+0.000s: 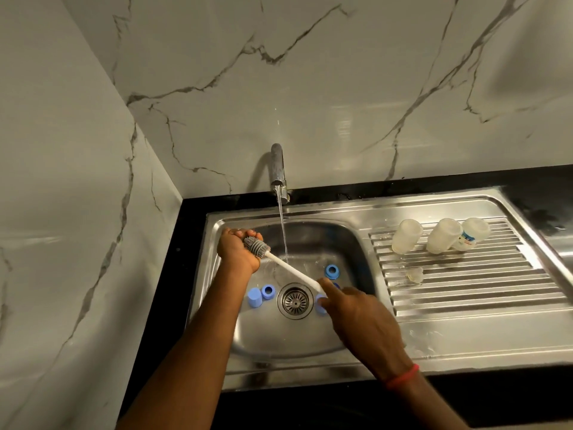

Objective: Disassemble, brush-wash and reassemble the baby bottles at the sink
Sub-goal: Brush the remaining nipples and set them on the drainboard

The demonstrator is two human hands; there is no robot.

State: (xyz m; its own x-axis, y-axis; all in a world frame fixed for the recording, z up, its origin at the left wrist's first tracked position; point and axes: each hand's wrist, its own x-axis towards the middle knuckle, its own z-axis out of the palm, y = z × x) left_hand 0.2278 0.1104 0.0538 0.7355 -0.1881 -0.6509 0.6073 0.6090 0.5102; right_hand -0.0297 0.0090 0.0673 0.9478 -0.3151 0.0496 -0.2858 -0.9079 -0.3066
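Bottle caps and rings (254,297), four blue, perhaps five, lie in the sink basin (279,333) beneath my left hand (237,249), curled round the brush (290,268) bristles, and right hand (356,311), pinching its handle; three bottles (406,235) rest on the drainboard (465,287).

Veined marble walls (310,72), black countertop (465,184)
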